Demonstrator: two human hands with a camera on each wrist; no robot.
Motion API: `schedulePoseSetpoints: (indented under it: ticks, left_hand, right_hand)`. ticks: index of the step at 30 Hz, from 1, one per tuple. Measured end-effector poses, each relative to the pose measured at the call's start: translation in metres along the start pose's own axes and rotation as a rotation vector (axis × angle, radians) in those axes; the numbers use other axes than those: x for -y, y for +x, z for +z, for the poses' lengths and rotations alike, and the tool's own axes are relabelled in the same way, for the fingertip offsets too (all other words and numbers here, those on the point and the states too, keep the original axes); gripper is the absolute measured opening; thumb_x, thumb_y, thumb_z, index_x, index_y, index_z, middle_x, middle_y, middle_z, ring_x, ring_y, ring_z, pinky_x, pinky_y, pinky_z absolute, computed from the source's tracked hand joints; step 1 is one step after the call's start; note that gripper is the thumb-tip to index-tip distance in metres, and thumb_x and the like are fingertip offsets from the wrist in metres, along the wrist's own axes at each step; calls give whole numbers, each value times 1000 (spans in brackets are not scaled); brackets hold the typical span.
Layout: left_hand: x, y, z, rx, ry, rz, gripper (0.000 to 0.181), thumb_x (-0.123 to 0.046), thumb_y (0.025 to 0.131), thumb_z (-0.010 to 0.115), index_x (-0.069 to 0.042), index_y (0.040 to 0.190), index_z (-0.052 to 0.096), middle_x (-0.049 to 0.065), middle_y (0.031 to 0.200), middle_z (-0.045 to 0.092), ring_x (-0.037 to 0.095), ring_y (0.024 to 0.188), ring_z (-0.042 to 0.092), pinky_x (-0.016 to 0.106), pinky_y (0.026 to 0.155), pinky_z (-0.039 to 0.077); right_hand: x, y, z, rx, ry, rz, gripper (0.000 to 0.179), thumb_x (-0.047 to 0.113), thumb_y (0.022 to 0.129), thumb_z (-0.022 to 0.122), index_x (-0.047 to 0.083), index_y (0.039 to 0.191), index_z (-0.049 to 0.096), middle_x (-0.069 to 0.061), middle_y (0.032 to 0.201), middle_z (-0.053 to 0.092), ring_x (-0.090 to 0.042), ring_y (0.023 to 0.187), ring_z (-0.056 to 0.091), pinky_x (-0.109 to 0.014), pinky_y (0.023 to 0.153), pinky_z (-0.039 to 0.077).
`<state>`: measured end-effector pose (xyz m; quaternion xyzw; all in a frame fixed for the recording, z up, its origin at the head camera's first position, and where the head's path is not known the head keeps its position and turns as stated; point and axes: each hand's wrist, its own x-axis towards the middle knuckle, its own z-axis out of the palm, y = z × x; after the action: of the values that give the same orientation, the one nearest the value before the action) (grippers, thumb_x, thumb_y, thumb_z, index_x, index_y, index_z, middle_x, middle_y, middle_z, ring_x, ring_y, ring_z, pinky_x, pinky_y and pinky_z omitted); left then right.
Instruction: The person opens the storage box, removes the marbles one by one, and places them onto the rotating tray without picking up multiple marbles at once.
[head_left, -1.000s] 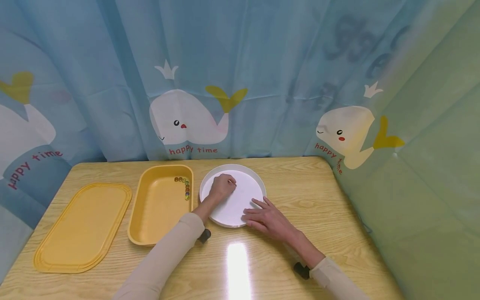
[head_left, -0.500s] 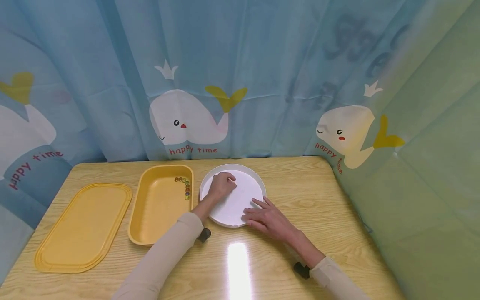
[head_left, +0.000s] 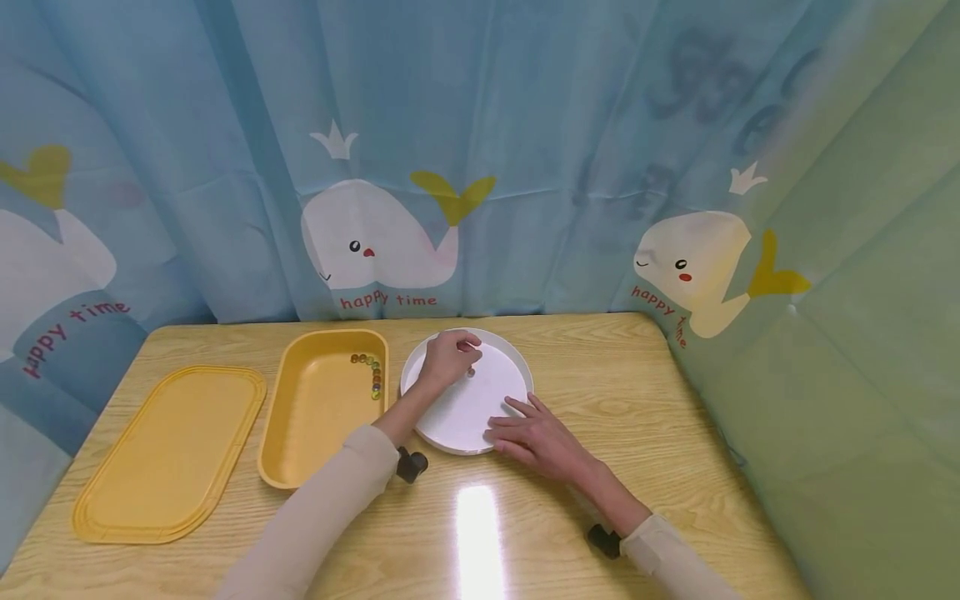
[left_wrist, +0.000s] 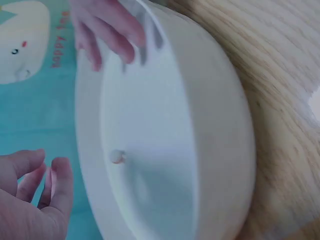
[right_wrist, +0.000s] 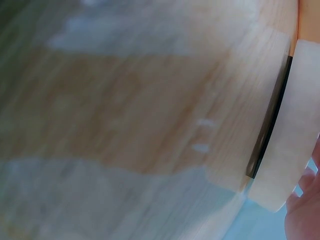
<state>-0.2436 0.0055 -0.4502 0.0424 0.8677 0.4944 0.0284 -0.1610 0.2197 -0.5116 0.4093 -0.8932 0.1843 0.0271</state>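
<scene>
A single small marble (head_left: 471,372) lies on the white round tray (head_left: 480,417), also visible as a pale, reddish ball (left_wrist: 118,157) in the left wrist view. Just behind and above it is my left hand (head_left: 448,358), its fingers loosely bent with nothing between them. In the left wrist view a gap shows between that hand's (left_wrist: 37,195) thumb and fingers. My right hand (head_left: 536,437) rests at the tray's front right rim, fingers spread and fairly straight. Inside the yellow bin (head_left: 300,433), several marbles (head_left: 377,379) form a bent row along the back right corner.
A flat yellow lid (head_left: 172,450) lies left of the bin on the wooden table (head_left: 615,375). The bin stands close beside the tray's left side. A blue whale-print curtain (head_left: 540,250) hangs behind the table, and a green one (head_left: 847,400) borders the right.
My left hand has risen slightly back and away from the tray floor, its fingertips parting, and the marble beneath now shows. The right hand stays in place.
</scene>
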Motion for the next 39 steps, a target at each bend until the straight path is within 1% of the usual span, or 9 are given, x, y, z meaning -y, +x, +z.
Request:
schedulePoseSetpoints:
  ticks: [2, 6, 9, 15, 20, 28, 30, 34, 39]
  left_hand:
    - [-4, -3, -4, 16, -16, 4, 20, -9, 94, 70, 0, 112, 72, 10, 93, 70, 25, 79, 68, 31, 74, 53]
    - [-13, -9, -12, 26, -36, 25, 20, -9, 94, 70, -1, 112, 72, 10, 96, 70, 27, 89, 67, 32, 73, 54]
    - [-17, -12, -20, 24, -45, 37, 20, -11, 94, 70, -3, 112, 73, 9, 99, 71, 24, 95, 66, 32, 76, 54]
    - [-23, -19, -39, 30, -104, 33, 22, -12, 96, 67, -4, 117, 71, 10, 104, 70, 25, 94, 67, 32, 82, 56]
    - [-23, -25, -58, 30, -131, 15, 23, -13, 96, 67, -4, 118, 70, 10, 105, 70, 25, 92, 68, 35, 83, 55]
    - [-11, -32, -84, 15, -149, -31, 25, -12, 97, 66, -3, 119, 69, 13, 109, 69, 29, 98, 66, 37, 87, 54]
    - [-6, -33, -89, 2, -132, -15, 25, -10, 96, 66, -1, 119, 69, 14, 110, 69, 29, 99, 65, 37, 87, 54]
    - [7, -34, -100, -17, -90, -7, 25, -9, 97, 65, 0, 120, 68, 16, 111, 69, 30, 101, 64, 37, 86, 54]
    - [24, -37, -114, -30, -55, -30, 28, -11, 98, 63, 1, 123, 66, 18, 115, 67, 32, 103, 63, 39, 88, 54]
  right_hand:
    - [0, 0, 0, 0, 2, 0, 30, 36, 101, 58, 22, 124, 73, 5, 129, 65, -29, 137, 44, -56, 115, 19]
    - [-1, 0, 1, -2, 4, 2, 31, 37, 102, 57, 22, 123, 73, 6, 129, 65, -28, 137, 44, -56, 115, 18]
    - [-2, 0, 2, -3, 8, 3, 31, 37, 102, 57, 22, 124, 73, 6, 129, 65, -28, 138, 43, -56, 115, 19]
    - [-3, 0, 2, 7, 8, 8, 31, 37, 102, 57, 22, 125, 73, 5, 130, 65, -28, 139, 42, -56, 115, 18]
    - [-2, 0, 2, 14, 1, 18, 33, 38, 102, 57, 22, 126, 72, 5, 130, 65, -27, 139, 42, -56, 116, 18]
    - [0, -1, 0, 3, -4, 15, 32, 36, 101, 58, 22, 125, 72, 5, 130, 65, -28, 138, 42, -55, 116, 18]
    - [0, -1, 0, 4, -1, 17, 31, 36, 101, 58, 22, 125, 72, 5, 130, 65, -28, 139, 42, -55, 116, 18]
    - [0, -1, 1, 6, 2, 14, 31, 35, 102, 58, 22, 125, 72, 5, 131, 65, -28, 139, 41, -55, 116, 17]
    - [1, 0, 1, -4, 0, 8, 31, 35, 101, 58, 21, 125, 73, 4, 130, 65, -29, 139, 42, -56, 115, 18]
